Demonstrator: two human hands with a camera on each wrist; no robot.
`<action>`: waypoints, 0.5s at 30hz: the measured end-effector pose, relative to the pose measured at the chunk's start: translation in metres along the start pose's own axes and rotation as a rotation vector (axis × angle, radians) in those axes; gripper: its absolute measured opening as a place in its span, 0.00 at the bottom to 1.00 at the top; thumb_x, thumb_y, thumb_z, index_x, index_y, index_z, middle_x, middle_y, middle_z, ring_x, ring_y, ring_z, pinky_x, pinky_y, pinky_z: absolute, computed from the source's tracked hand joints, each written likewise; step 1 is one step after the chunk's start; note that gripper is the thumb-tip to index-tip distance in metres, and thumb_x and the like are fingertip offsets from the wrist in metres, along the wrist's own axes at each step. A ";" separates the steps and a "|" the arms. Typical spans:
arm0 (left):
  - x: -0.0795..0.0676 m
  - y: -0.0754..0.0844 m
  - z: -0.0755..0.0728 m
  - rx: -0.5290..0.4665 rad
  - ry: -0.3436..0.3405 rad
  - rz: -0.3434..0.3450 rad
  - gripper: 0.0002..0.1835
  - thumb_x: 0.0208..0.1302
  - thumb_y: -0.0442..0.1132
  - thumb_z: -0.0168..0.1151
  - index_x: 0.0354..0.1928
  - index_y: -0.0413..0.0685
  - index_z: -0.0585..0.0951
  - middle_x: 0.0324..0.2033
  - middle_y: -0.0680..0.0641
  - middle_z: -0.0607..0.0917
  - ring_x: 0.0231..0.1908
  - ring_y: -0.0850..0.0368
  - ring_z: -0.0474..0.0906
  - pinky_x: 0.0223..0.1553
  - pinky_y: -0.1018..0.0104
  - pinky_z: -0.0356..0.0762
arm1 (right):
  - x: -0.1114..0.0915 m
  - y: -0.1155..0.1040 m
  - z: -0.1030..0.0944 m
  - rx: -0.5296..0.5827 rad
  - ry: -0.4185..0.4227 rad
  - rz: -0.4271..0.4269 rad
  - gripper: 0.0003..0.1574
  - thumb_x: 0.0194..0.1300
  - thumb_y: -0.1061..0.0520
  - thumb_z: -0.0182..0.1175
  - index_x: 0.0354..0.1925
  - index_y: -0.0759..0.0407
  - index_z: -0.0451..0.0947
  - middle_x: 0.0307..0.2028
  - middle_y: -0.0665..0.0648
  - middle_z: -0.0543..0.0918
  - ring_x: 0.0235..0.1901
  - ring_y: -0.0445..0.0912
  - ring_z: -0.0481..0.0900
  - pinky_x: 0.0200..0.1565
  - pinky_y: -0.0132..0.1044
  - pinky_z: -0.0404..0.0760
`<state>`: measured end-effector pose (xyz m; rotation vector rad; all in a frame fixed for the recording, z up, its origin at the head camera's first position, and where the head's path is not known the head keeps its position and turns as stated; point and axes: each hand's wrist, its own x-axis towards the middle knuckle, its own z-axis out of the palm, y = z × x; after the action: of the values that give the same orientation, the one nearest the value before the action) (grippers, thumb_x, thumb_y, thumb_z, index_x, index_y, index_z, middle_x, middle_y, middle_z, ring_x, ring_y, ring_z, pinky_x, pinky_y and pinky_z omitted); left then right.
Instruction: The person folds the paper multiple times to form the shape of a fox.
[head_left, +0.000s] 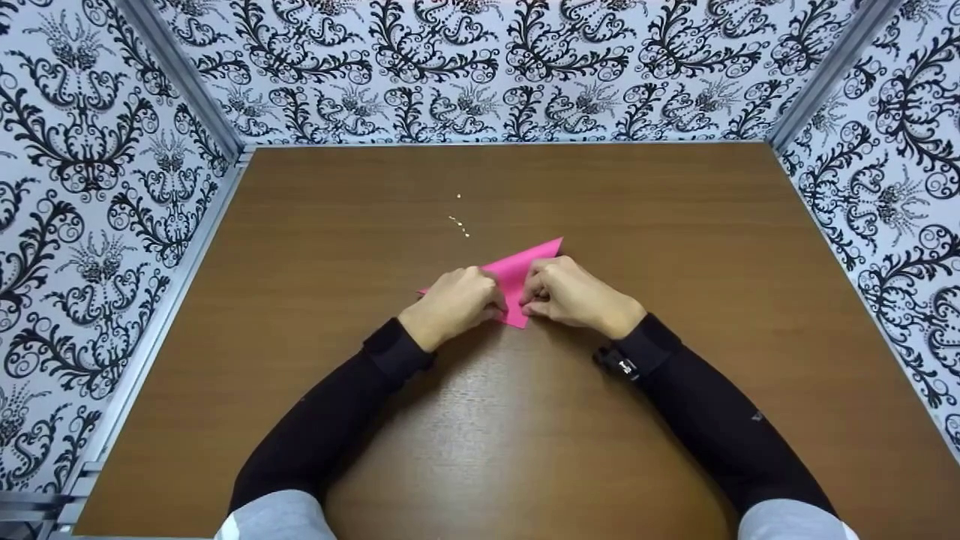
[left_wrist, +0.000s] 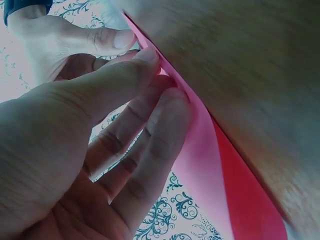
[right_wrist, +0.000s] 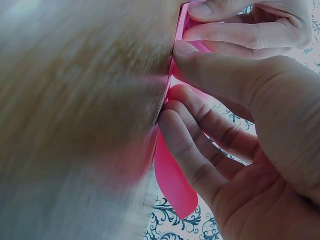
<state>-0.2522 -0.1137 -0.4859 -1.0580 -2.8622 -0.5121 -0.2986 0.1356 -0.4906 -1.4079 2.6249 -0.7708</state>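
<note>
A sheet of pink paper [head_left: 512, 271], folded into a pointed shape, lies on the table between the two hands. My left hand [head_left: 456, 301] pinches its left part near the front edge, with thumb and fingertips close together. From the other side my right hand [head_left: 571, 294] holds the paper with curled fingers, its thumb low at the edge. The left wrist view shows a lighter outer layer of the pink paper [left_wrist: 200, 142] beside a deeper red-pink one. In the right wrist view, a loose flap of the pink paper [right_wrist: 175, 182] hangs past the fingertips. The hands cover part of the folds.
The brown wooden table [head_left: 675, 217] spreads around the hands. Several tiny pale specks [head_left: 459, 223] lie behind the paper. Patterned black-and-white walls [head_left: 510, 75] with metal frame bars [head_left: 184, 82] enclose the back and sides.
</note>
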 end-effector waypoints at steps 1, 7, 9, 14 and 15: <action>0.000 0.000 0.000 -0.006 0.001 0.001 0.04 0.71 0.43 0.84 0.41 0.51 0.99 0.39 0.50 0.98 0.39 0.49 0.95 0.47 0.49 0.97 | 0.000 0.000 0.000 0.000 0.002 -0.002 0.03 0.70 0.62 0.84 0.38 0.59 0.97 0.39 0.58 0.91 0.40 0.49 0.89 0.45 0.41 0.89; -0.002 0.000 0.001 -0.013 -0.001 0.009 0.04 0.73 0.41 0.83 0.42 0.50 0.99 0.40 0.46 0.97 0.41 0.48 0.95 0.48 0.51 0.97 | 0.001 -0.002 -0.001 0.001 0.000 -0.002 0.03 0.71 0.62 0.83 0.39 0.60 0.97 0.39 0.59 0.91 0.40 0.50 0.89 0.45 0.42 0.90; -0.003 0.000 0.002 -0.010 0.000 0.009 0.03 0.74 0.40 0.82 0.43 0.49 0.99 0.41 0.45 0.97 0.41 0.47 0.95 0.49 0.51 0.97 | 0.000 -0.003 -0.001 0.002 -0.001 -0.002 0.03 0.71 0.62 0.83 0.39 0.60 0.97 0.39 0.59 0.92 0.41 0.50 0.89 0.45 0.43 0.91; -0.005 0.002 0.003 -0.001 0.010 0.017 0.04 0.75 0.39 0.81 0.44 0.49 1.00 0.42 0.44 0.96 0.42 0.46 0.96 0.50 0.51 0.97 | 0.000 -0.004 -0.001 0.003 0.004 0.002 0.03 0.71 0.62 0.83 0.40 0.60 0.97 0.40 0.59 0.92 0.41 0.50 0.90 0.46 0.44 0.92; -0.005 0.002 0.003 0.002 0.011 0.021 0.04 0.76 0.39 0.80 0.45 0.49 1.00 0.42 0.44 0.96 0.43 0.46 0.96 0.50 0.51 0.97 | 0.000 -0.004 -0.001 0.003 0.003 0.003 0.03 0.71 0.62 0.83 0.40 0.60 0.97 0.40 0.59 0.92 0.41 0.50 0.90 0.46 0.44 0.93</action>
<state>-0.2470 -0.1147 -0.4892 -1.0804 -2.8377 -0.5122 -0.2958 0.1343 -0.4881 -1.4023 2.6270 -0.7765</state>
